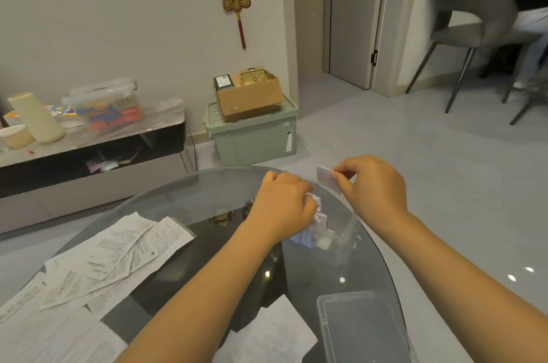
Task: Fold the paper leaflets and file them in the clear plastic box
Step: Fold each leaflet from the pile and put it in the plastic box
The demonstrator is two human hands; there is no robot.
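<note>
1. A round smoked-glass table [184, 244] carries everything.
2. Flat, creased printed leaflets [118, 258] fan across its left edge.
3. A clear plastic box [335, 239] sits near the far right edge, folded leaflets upright inside.
4. The left hand [281, 208] grips those.
5. The right hand [373, 187] pinches a small folded leaflet [326, 177] above the box.

Both bare forearms are stretched forward, converging ahead. The left hand [283, 202] is held knuckles-up with its fingers [308, 204] curled downward, their tips hidden. The right hand [375, 189] is raised slightly higher, just beside the left, thumb and forefinger pinched together, the remaining fingers curled.
</note>
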